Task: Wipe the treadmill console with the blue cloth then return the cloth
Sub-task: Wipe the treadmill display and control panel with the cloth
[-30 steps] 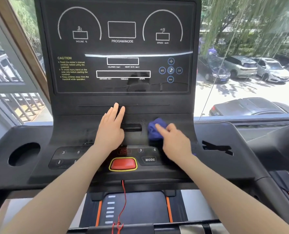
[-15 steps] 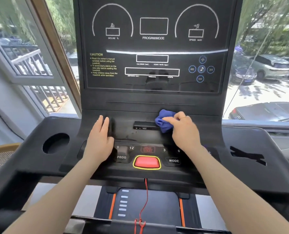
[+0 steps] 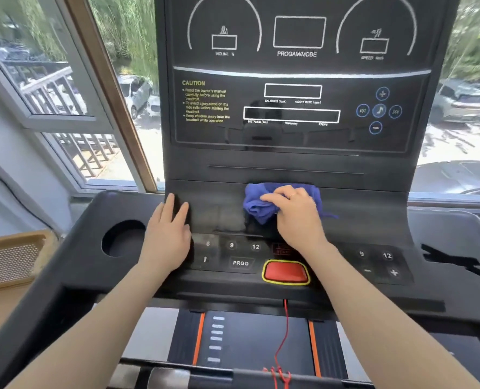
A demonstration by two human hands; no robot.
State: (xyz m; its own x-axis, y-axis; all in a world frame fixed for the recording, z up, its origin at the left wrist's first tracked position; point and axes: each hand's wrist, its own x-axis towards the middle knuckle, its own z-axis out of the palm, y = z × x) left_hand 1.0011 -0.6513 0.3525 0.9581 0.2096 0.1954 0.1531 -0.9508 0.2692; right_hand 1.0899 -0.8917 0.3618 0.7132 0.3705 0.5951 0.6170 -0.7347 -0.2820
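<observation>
cloth: we see the blue cloth (image 3: 264, 204) bunched on the console (image 3: 219, 209) ledge, just below the display panel (image 3: 297, 108).
right hand: our right hand (image 3: 297, 217) sits on top of it, fingers curled over the wad; cloth sticks out left and behind the fingers.
left hand: our left hand (image 3: 167, 234) lies flat, fingers straight, at the console's left edge, holding nothing.
button: red button (image 3: 286, 271) below the right wrist.

The top edge of the picture cuts off the black treadmill console (image 3: 297, 164) through its two white dial arcs. The right hand (image 3: 296, 217) covers much of the bunched blue cloth (image 3: 257, 204) and most of the red-lettered button (image 3: 282, 249) by the console's near edge. The small white labels (image 3: 292, 101) under the display boxes are too blurred to read fully.
</observation>
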